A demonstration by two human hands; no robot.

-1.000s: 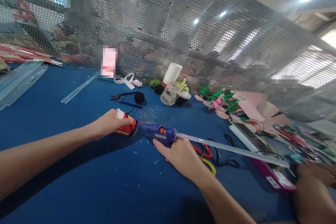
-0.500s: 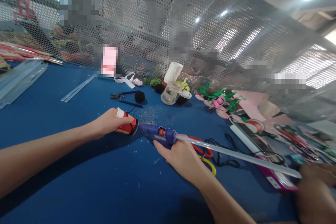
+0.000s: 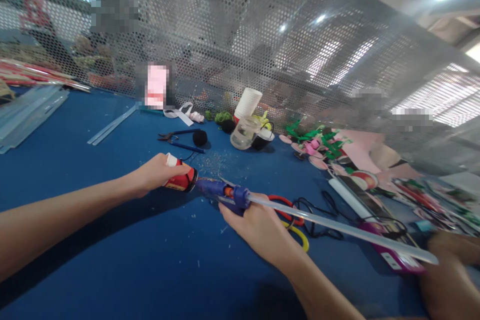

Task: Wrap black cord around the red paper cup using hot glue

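Observation:
Wrapped round a small red paper cup (image 3: 179, 180) is my left hand (image 3: 153, 176); the cup lies on its side, its dark-edged end facing right. My right hand (image 3: 258, 222) grips a blue hot glue gun (image 3: 213, 189) by its handle, which the fingers mostly hide. The gun's nozzle is at the dark-edged end of the cup; whether it touches I cannot tell. From the back of the gun a long clear glue stick (image 3: 337, 225) runs out to the right. A dark yarn ball (image 3: 200, 138) lies beyond the cup, a thin strand leading towards it.
Blue-handled pliers (image 3: 176, 137) lie behind the cup. Further back stand a clear jar (image 3: 243, 134) and stacked white cups (image 3: 248, 102). Scissors with red and yellow handles (image 3: 300, 235) lie by my right wrist. A purple power strip (image 3: 393, 252) and another person's arm (image 3: 448, 280) are at right.
The glue gun has shifted slightly left and tilted a little, and the far end of its glue stick has dropped slightly. My left hand and the cup stay nearly still.

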